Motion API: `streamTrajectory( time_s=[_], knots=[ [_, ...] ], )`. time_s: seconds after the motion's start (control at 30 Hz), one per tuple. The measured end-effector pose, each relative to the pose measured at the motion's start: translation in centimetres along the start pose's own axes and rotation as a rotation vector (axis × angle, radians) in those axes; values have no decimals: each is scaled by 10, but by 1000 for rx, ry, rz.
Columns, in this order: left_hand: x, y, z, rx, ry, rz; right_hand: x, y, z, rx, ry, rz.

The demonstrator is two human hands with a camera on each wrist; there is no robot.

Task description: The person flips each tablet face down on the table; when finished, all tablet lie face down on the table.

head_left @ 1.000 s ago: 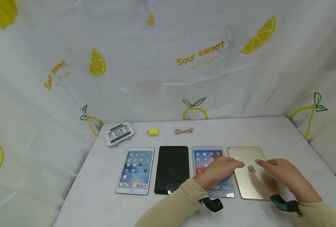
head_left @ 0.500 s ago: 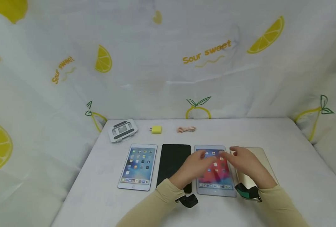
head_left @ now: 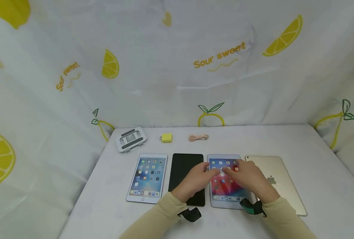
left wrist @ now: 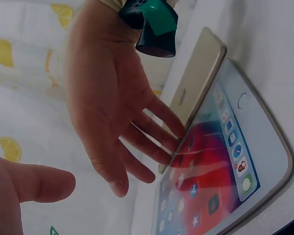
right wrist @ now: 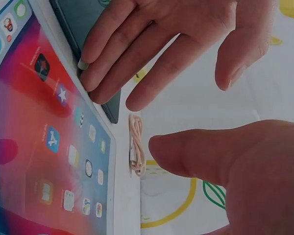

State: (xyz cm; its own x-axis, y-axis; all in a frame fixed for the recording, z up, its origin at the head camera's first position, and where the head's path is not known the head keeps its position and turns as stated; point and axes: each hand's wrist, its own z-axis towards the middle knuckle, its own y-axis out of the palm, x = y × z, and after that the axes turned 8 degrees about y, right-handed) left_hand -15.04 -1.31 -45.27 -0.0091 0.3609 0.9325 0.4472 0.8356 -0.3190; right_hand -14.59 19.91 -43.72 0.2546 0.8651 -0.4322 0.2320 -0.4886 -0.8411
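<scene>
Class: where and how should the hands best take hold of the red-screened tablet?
Probably grip the red-screened tablet by its long side edges, left hand from the left, right hand from the right: it lies flat, screen up, thin, with opposite edges to pinch.

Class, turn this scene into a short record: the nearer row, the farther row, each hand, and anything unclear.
Nearer row, left to right: blue-screen tablet, black tablet, red-screen tablet, gold tablet with its back facing up
Farther row, left to right: white-and-grey stand, yellow plug, bundled pink cable
Left hand: by the red-screen tablet's left edge
Right hand: by the red-screen tablet's right edge
Unclear: whether either hand touches the tablet
</scene>
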Motion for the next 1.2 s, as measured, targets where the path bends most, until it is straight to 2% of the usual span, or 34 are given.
streamTrajectory(
  time_s=[0.17,0.47,0.67,0.93,1.2],
  knots=[
    [1,2,-3,13,-4,6,1,4,-1,6,24,-19],
    [-3,2,-2,42,-13,-36,-2,8,-1,24,5,-12],
    [-2,3,1,55,-16,-87,-2,6,-1,32,-9,-10],
    [-4,0,3,9,20,-180,-3,6,-1,39,-7,-17],
    [1,-3,5,15,13,-269,-5,5,-2,22,0,-14]
  ],
)
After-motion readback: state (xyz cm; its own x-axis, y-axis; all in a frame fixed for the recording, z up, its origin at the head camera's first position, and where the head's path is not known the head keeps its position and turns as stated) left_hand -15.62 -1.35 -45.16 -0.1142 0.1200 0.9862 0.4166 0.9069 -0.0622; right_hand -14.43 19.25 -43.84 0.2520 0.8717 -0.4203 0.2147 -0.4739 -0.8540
